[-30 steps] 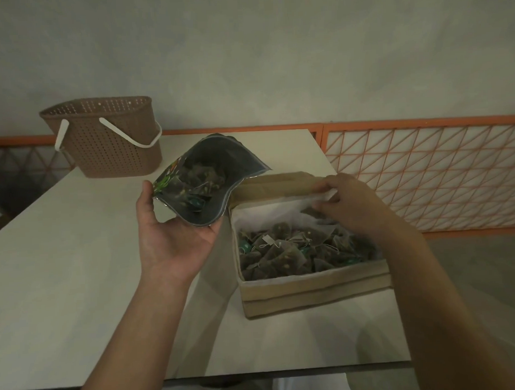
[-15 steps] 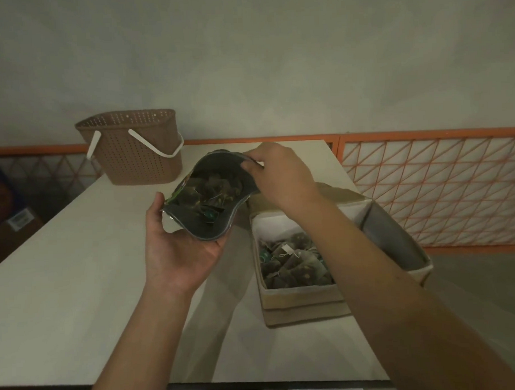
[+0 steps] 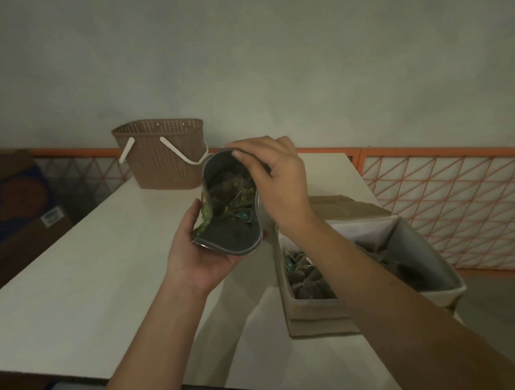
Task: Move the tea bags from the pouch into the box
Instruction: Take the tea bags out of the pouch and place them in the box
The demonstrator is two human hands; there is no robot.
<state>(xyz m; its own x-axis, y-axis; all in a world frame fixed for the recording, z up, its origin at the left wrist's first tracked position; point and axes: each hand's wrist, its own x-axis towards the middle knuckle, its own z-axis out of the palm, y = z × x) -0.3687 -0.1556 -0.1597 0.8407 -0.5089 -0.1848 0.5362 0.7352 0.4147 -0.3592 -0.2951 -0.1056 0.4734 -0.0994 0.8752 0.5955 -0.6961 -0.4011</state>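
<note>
Step in hand: reaching into the pouch [image 3: 228, 225] for another lot of tea bags; the transfer looks partly done, judged from bags lying in both containers.
Pouch: held above the bench [image 3: 78, 274], just left of the box [image 3: 319, 315], mouth tilted up toward the camera, with tea bags in the pouch [image 3: 231, 192] visible deep inside.
Left hand [image 3: 200, 255]: cradles the pouch from below, thumb curled up its left side, fingers wrapped under its base.
Right hand [image 3: 276, 179]: over the pouch's far rim, fingers bent and touching that rim; I cannot tell whether it pinches the rim or any bag.
Box: on the bench, right of the pouch, flaps open; tea bags in the box [image 3: 308, 277] partly hidden by the right forearm.
Next move calls for: dipping the fingers down to the bags, pinching 1 or a few, then carrying them right and down into the box.
Basket [image 3: 161, 157]: behind the pouch, at the bench's far end.
</note>
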